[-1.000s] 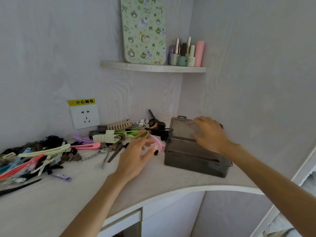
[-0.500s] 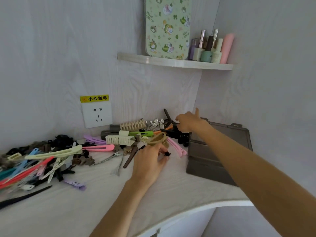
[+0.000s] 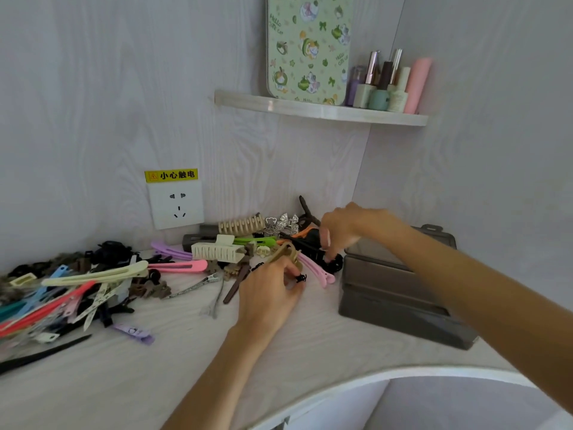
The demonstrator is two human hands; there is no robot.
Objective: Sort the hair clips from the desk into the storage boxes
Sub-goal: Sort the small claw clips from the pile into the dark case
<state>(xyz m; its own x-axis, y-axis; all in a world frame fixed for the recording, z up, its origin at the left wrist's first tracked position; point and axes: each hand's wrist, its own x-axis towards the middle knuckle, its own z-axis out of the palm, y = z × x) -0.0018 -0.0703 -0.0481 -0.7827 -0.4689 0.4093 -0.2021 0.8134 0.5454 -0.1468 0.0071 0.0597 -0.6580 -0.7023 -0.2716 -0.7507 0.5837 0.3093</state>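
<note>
Many hair clips of mixed colours lie in a long heap (image 3: pixel 102 283) along the back of the white desk (image 3: pixel 155 367). My left hand (image 3: pixel 269 293) grips a tan claw clip (image 3: pixel 286 254) near the heap's right end. A pink clip (image 3: pixel 316 268) lies just beyond it. My right hand (image 3: pixel 344 228) reaches over the dark grey storage box (image 3: pixel 393 293) and its fingers curl down onto a black clip (image 3: pixel 313 243) by the box's left side. The box lid looks open against the right wall.
A white wall socket (image 3: pixel 175 204) with a yellow warning label sits above the heap. A corner shelf (image 3: pixel 319 110) holds a green patterned tin and several small bottles. The desk's curved front edge (image 3: pixel 372 377) runs below the box.
My right hand left the box lid and moved left to the clips by the box. The lid now lies open. My left hand closed on the tan claw clip.
</note>
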